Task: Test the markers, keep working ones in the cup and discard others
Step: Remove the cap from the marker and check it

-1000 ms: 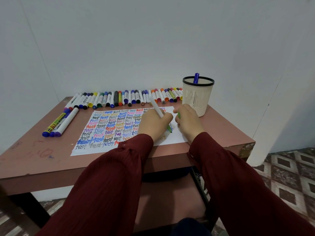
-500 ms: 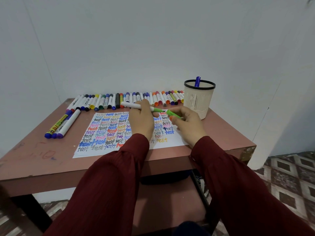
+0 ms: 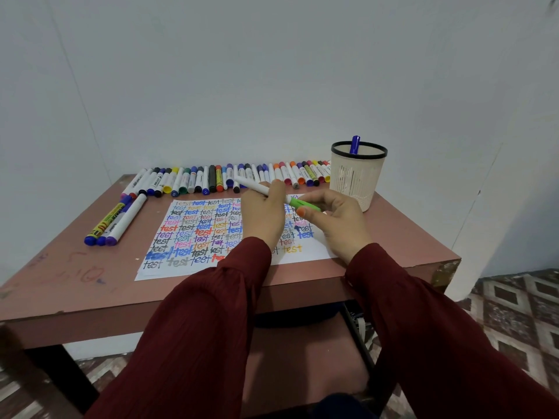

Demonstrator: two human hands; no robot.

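Gripping left hand (image 3: 263, 214): the fingers are curled round the white barrel of the green marker (image 3: 252, 185), about mid-length.
Right hand (image 3: 340, 220): the green cap (image 3: 304, 204) is pinched between thumb and fingertips; nothing else is held.
Marker axis: the barrel is carried above the test sheet (image 3: 187, 237), running from far left to near right, with the cap end on the right. Whether the cap is fully seated cannot be told.
Step judged: capping is taken to be in hand. No verdict on the ink can be read here.
Set-aside markers (image 3: 115, 220): three are laid together on the left of the table (image 3: 60, 267), well apart from both hands.
Cup (image 3: 358, 182): it is stood just right of and beyond the right hand, with one blue marker (image 3: 354, 145) upright inside.
Deciding relation: the cup is nearer the right hand, the set-aside three nearer the left. For the cup, the lying axis would have to be tipped upright.
Far row (image 3: 193, 179): many markers are laid side by side along the far edge, just beyond the barrel's tail.
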